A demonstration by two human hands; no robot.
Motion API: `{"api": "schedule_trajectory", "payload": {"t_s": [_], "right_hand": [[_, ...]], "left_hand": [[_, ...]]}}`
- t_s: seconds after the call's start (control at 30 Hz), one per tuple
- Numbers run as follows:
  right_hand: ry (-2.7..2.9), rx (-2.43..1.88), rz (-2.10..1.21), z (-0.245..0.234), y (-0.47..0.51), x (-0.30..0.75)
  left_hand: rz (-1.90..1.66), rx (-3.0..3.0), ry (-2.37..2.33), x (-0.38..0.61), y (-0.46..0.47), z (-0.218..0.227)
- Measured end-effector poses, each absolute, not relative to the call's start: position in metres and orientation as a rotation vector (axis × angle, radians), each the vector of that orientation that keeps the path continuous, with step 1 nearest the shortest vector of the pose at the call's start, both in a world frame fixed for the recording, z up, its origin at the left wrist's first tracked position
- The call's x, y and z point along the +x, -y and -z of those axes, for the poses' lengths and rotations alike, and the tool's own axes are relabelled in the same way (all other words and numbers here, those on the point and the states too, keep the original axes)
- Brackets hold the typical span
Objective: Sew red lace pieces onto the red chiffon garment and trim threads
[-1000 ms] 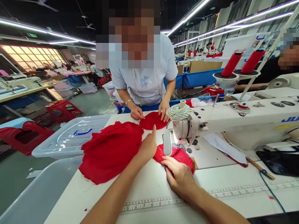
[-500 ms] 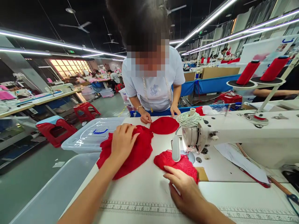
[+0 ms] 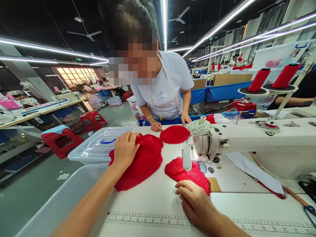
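My left hand [image 3: 126,149] lies over the upper left of a pile of red fabric [image 3: 145,161], its fingers curled round the gathered edge and the thumb along it. Just below a red lace piece [image 3: 189,176], my right hand [image 3: 197,202] hovers with fingers loosely bent and nothing visible in them. The lace piece lies at the sewing machine head [image 3: 203,146], its far edge partly behind a small white lamp [image 3: 187,158]. Beyond, a flat red oval piece [image 3: 175,134] lies in front of a co-worker's hands [image 3: 156,126].
A ruler strip [image 3: 153,221] runs along the table's near edge. Clear plastic bins [image 3: 96,140] stand at the left. Scissors [image 3: 309,209] and a white paper pattern [image 3: 254,172] lie at the right. Red thread cones [image 3: 259,80] stand above the machine.
My left hand's fingers have drawn in over the fabric, whose left edge looks more gathered. My right hand has slid slightly down from the lace piece. The co-worker's head has leaned left.
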State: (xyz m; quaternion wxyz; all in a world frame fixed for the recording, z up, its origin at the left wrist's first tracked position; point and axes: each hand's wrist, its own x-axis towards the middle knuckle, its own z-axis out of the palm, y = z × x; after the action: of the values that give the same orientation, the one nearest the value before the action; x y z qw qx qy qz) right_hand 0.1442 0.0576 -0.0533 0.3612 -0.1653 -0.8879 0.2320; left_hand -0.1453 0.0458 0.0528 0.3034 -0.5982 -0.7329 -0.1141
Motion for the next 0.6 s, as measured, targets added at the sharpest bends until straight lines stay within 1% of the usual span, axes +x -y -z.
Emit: {"api": "schedule_trajectory", "payload": {"t_s": [0.3, 0.47, 0.6], "right_hand": [[2.301, -0.413, -0.582, 0.052, -0.057, 0.144], [2.328, -0.399, -0.567, 0.055, -0.056, 0.143], [2.362, -0.359, -0.518, 0.057, -0.057, 0.141]], "left_hand": [[0.453, -1.738, 1.835, -0.148, -0.046, -0.028], [0.513, -1.78, 1.861, -0.146, -0.045, -0.02], [0.674, -1.797, 1.882, -0.151, -0.038, -0.015]]}}
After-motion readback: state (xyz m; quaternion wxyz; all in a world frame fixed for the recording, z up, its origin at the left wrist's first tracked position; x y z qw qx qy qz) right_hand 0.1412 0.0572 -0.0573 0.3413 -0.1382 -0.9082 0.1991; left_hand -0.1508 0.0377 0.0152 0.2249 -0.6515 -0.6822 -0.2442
